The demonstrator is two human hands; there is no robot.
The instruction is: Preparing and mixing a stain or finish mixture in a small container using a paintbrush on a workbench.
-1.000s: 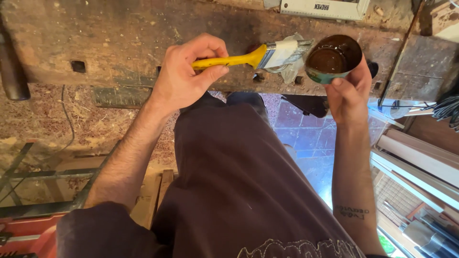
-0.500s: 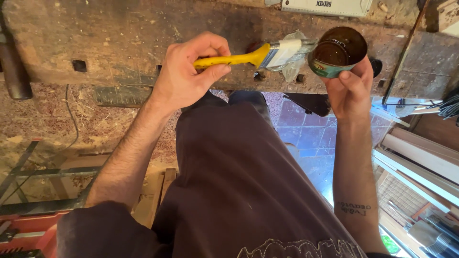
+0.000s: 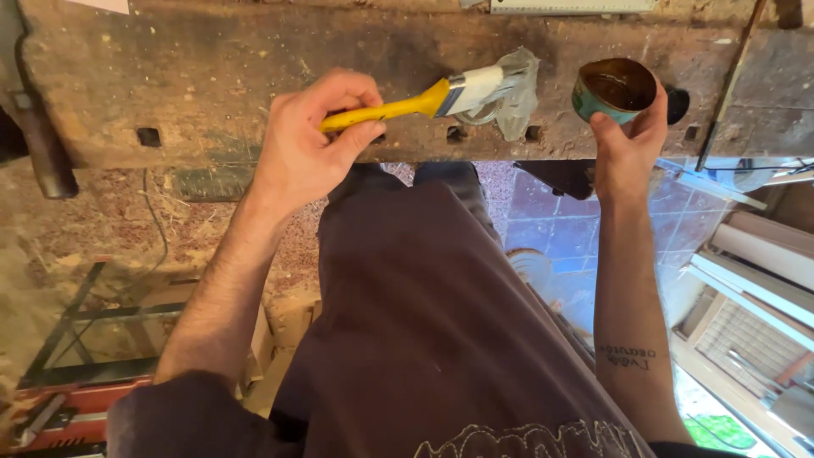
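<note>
Both hands are up at the near edge of the worn wooden workbench (image 3: 212,76). My left hand (image 3: 309,144) is closed around the yellow handle of a paintbrush (image 3: 441,97), thumb on the near side and fingers curled over the top; the brush lies roughly level, pointing right, its head wrapped in clear plastic film (image 3: 513,97) that hangs crumpled off the end. My right hand (image 3: 627,140) grips a small round tin (image 3: 612,89) from below, fingers and thumb clamped on its teal wall, with dark brown liquid showing inside. Compared with half a second ago, the tin sits further from the brush tip, with a clear gap between them where they were nearly touching, and its mouth is tipped more toward the left. The brush hand has hardly shifted. Nearer, my dark apron (image 3: 424,322) fills the middle, with blue floor tiles (image 3: 551,237) to the right.
</note>
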